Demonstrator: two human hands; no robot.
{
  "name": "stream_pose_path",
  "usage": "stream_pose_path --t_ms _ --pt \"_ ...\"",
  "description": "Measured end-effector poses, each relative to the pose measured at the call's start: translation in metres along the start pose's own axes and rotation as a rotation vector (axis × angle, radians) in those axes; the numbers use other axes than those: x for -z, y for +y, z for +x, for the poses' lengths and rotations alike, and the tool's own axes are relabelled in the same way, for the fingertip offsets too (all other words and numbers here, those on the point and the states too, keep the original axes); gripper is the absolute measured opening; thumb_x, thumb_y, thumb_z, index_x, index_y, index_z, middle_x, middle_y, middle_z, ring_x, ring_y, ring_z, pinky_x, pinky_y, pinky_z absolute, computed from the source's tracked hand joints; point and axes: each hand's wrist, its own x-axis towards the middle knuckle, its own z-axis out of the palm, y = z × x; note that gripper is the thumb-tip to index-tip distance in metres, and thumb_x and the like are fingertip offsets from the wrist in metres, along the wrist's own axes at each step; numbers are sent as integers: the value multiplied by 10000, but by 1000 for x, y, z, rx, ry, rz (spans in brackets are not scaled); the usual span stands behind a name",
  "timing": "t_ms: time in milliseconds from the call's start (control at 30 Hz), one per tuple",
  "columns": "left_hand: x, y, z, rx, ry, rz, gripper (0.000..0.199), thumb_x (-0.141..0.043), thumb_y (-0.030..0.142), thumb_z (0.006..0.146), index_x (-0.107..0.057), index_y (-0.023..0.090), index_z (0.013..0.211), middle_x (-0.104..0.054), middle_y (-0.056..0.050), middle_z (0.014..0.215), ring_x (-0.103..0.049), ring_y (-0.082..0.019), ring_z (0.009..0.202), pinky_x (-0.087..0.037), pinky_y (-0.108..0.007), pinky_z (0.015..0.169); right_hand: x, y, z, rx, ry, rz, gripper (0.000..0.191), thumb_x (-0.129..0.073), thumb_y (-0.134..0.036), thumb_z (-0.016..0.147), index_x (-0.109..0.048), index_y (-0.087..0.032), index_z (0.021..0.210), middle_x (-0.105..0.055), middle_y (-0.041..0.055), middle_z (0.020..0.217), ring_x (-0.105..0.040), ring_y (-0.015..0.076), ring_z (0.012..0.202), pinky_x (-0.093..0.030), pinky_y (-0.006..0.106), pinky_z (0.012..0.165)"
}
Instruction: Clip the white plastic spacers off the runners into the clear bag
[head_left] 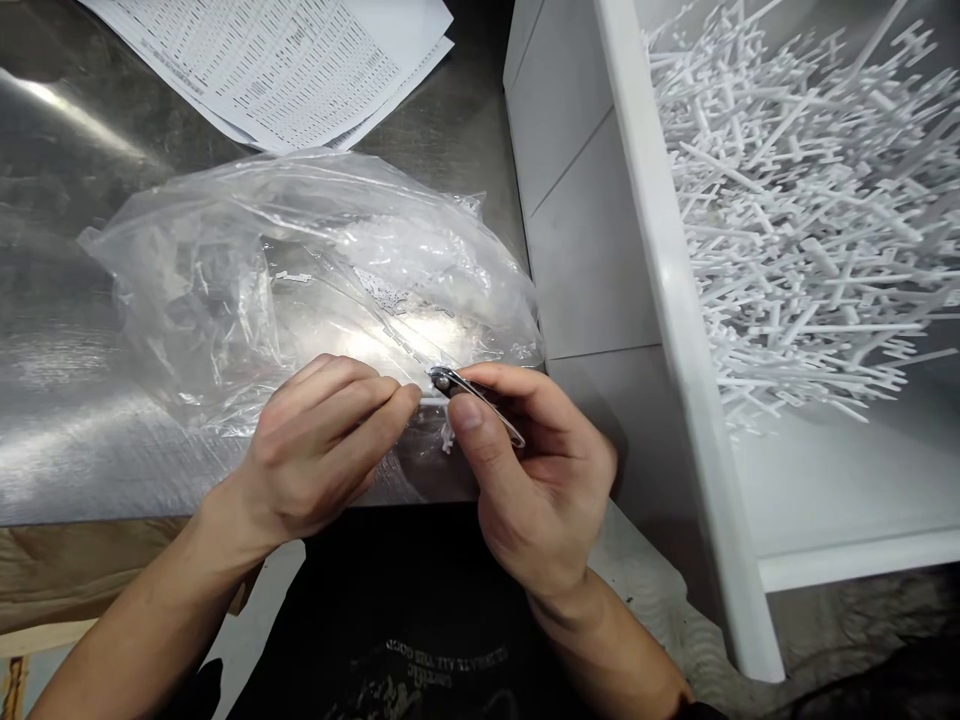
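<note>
My right hand (536,470) grips a metal nail clipper (491,408) between thumb and fingers, its jaws pointing left. My left hand (322,440) is closed in a pinch on a thin white plastic piece (433,401), which runs across to the clipper's jaws. Most of that piece is hidden by the fingers; a small white branched end (448,436) hangs below the jaws. Just beyond both hands, a clear plastic bag (202,240) lies on the metal table, with small white flat pieces (382,290) in or under it.
Printed sheets (300,70) lie on the metal table (52,400) past the bag. At right stands a white bin (675,290) whose wall rises beside the table. It holds a heap of white plastic sprues (817,220), some sticking upward.
</note>
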Motion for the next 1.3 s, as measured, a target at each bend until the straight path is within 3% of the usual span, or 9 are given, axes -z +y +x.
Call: stream_pose_path --t_ms 133,233,467,700,900,1067,1300 --pt "0 1 -2 5 -14 23 209 -621 30 1065 -710 133 1223 -774 -65 987 -704 -205 887 -576 -383 759 0 -1 -2 27 -3 -43 106 -825 -181 1020 -809 -263 1084 -745 -32 782 -657 145 610 -584 269 519" --pt "-1 2 -4 -18 -23 57 210 -613 62 1085 -707 125 1262 -796 -91 1024 -724 -224 898 -573 -403 761 -3 0 -3 58 11 -36 110 -789 -158 1051 -794 -253 1107 -787 -34 850 -714 128 675 -629 255 603" --pt "-4 3 -4 -35 -25 158 196 -611 65 1096 -710 120 1256 -781 -66 955 -702 -207 860 -546 -385 739 -9 8 5 51 70 -60 38 -775 -215 1055 -795 -230 1026 -849 19 939 -817 199 846 -698 351 766" --pt "-5 1 -2 67 -4 74 256 -630 -10 1033 -691 188 1184 -778 -10 912 -697 -169 813 -595 -347 749 -8 13 9 -18 75 19 68 -797 -281 1049 -798 -235 1000 -802 30 909 -762 199 822 -655 362 747" --pt "5 -1 0 164 44 53 270 -731 -15 994 -721 198 1159 -815 -21 983 -747 -163 844 -638 -342 790 10 12 -10 -85 -5 169 102 -848 -276 1037 -831 -272 1138 -611 -70 683 -555 100 559 -505 212 524" --pt "7 -2 1 139 80 75 238 -777 0 985 -723 180 1130 -826 -33 976 -760 -166 836 -647 -355 798 20 9 -20 -146 -145 162 123 -845 -218 1031 -853 -274 1140 -653 -63 696 -562 86 539 -484 184 496" --pt "7 -1 0 148 41 72 249 -765 -7 992 -733 182 1150 -829 -33 977 -757 -166 857 -642 -341 787 17 10 -19 -65 -129 115 194 -867 -177 996 -866 -279 1162 -699 -38 776 -576 94 565 -521 209 508"
